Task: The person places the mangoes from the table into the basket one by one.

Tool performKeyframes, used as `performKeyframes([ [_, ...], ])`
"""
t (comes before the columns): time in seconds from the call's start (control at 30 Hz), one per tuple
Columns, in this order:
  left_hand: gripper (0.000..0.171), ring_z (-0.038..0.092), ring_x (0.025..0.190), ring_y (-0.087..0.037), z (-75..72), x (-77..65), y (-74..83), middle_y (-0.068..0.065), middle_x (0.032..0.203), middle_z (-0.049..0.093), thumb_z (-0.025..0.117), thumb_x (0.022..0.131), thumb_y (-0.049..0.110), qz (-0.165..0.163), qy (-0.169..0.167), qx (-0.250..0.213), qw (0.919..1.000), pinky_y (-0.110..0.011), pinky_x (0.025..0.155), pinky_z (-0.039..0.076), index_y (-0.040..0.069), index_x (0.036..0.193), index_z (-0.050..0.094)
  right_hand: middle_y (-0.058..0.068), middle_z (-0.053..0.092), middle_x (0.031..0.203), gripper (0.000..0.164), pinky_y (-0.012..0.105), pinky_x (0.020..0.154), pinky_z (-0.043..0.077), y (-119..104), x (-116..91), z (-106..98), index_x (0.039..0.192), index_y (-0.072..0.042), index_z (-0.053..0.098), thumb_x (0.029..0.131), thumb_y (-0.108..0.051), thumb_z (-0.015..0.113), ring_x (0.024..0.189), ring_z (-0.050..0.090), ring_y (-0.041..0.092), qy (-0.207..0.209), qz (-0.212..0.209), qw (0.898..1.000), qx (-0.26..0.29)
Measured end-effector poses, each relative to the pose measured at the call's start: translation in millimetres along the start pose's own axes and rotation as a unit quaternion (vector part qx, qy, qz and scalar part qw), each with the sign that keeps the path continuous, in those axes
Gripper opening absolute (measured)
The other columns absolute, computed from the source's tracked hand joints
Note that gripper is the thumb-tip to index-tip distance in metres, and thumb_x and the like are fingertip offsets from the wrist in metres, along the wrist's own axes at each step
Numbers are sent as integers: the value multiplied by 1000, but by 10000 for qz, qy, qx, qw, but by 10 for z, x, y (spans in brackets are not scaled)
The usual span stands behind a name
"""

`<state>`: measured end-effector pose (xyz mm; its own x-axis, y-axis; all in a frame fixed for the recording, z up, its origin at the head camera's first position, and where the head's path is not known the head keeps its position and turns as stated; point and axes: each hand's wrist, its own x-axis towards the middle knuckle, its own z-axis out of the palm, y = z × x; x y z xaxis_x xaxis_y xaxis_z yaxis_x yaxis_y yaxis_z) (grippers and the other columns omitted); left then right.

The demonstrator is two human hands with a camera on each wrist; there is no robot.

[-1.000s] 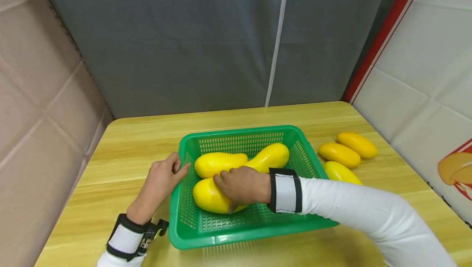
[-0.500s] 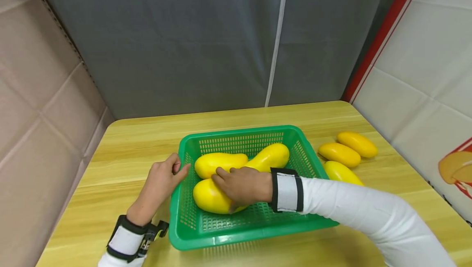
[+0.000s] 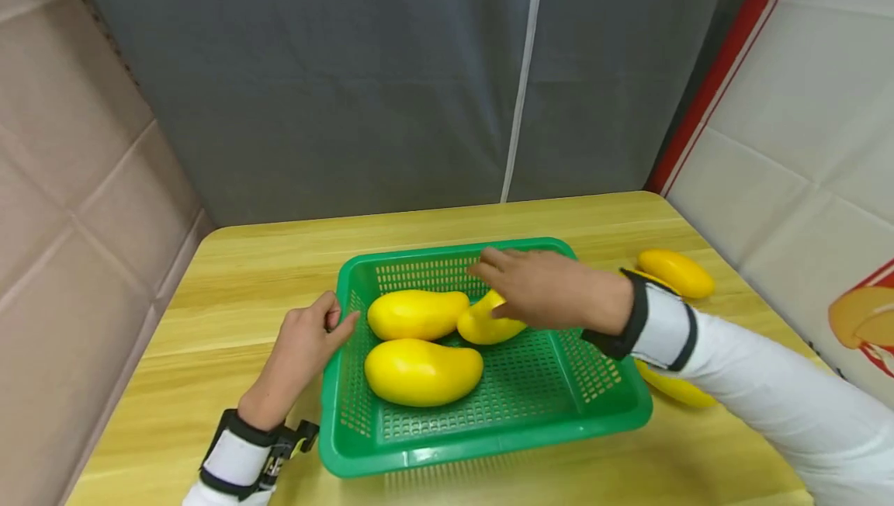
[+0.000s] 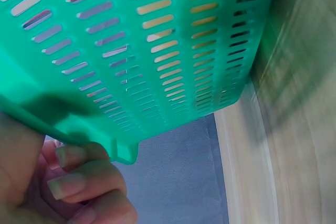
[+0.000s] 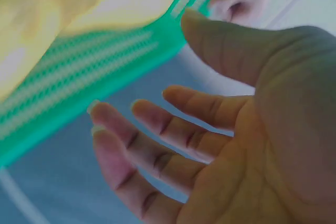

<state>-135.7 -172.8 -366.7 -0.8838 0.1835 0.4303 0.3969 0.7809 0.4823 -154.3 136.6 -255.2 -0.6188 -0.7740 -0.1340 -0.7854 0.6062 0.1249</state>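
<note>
Left: we pinch the left rim of the green basket [image 3: 503, 444] with our left hand [image 3: 303, 343], fingers curled | Right: our right hand [image 3: 541, 286] hovers over the basket, thumb and fingers apart | Inside basket: near mango [image 3: 423, 372], far mango [image 3: 417, 315], half-hidden mango [image 3: 485, 325] | Right of basket: outer mango [image 3: 676, 273], sleeve-covered mango [image 3: 673, 387]

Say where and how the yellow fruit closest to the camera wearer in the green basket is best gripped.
Probably across the right half of this near yellow fruit, coming down from above: it lies on its side, its left half crowds the fruit behind, while bare basket floor shows by its right end and near side.
</note>
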Motion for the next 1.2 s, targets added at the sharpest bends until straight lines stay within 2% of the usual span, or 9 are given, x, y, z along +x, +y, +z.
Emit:
performKeyframes([
  [0.27, 33, 23, 42, -8, 16, -42, -18, 5, 56, 23, 66, 84, 16, -64, -106, -79, 9999, -21, 43, 22, 11, 70, 36, 6, 56, 101, 39, 34, 67, 52, 627, -697, -27, 116, -7, 58, 81, -21, 69, 83, 56, 20, 452, 845, 9954, 32],
  [0.4, 34, 22, 42, -7, -7, -54, -50, 5, 56, 22, 66, 84, 15, -4, -25, -104, 9999, -21, 43, 21, 12, 70, 35, 7, 58, 100, 36, 38, 68, 52, 825, -947, 85, 113, -6, 60, 81, -19, 69, 85, 57, 23, 306, 1215, 9921, 20],
  [0.5, 34, 23, 42, -8, -36, -52, -69, 5, 56, 22, 66, 84, 15, 38, 32, -104, 9999, -21, 43, 21, 12, 70, 35, 8, 58, 98, 34, 38, 69, 51, 952, -1063, 210, 111, -5, 60, 81, -16, 69, 85, 57, 23, 147, 1400, 9897, 248],
  [0.67, 33, 24, 43, -8, -75, -53, -95, 5, 56, 23, 65, 84, 16, -24, 54, -59, 10000, -21, 43, 22, 12, 70, 36, 10, 59, 99, 33, 42, 73, 51, 1167, -1137, 444, 110, -1, 59, 81, -13, 69, 87, 58, 25, 7, 1618, 9840, 747],
  [0.8, 33, 25, 43, -8, -73, -61, -101, 5, 56, 23, 65, 85, 17, -107, 7, -35, 9999, -22, 43, 22, 12, 70, 36, 16, 59, 101, 36, 48, 77, 48, 1316, -1160, 651, 112, 3, 57, 82, -13, 67, 90, 57, 31, -118, 1789, 9784, 1024],
  [0.97, 32, 25, 42, -9, -67, -77, -93, 5, 55, 23, 64, 85, 17, -147, -26, -27, 9999, -22, 43, 22, 12, 70, 36, 22, 57, 101, 39, 51, 79, 47, 1391, -1160, 885, 112, 10, 54, 82, -11, 66, 90, 55, 35, -146, 1858, 9738, 1305],
  [1.07, 32, 25, 42, -9, -70, -78, -79, 5, 55, 24, 64, 85, 18, -151, -37, -33, 9999, -22, 43, 23, 12, 70, 36, 18, 56, 98, 41, 49, 77, 48, 1383, -1140, 961, 113, 11, 54, 81, -12, 67, 86, 55, 30, -185, 1920, 9709, 1421],
  [1.2, 32, 26, 43, -9, -73, -69, -63, 5, 55, 24, 64, 85, 18, -167, -60, -45, 9998, -22, 43, 23, 12, 70, 37, 11, 54, 90, 31, 44, 71, 49, 1397, -1097, 1001, 107, 4, 57, 81, -11, 66, 77, 52, 22, -271, 2081, 9677, 1396],
])
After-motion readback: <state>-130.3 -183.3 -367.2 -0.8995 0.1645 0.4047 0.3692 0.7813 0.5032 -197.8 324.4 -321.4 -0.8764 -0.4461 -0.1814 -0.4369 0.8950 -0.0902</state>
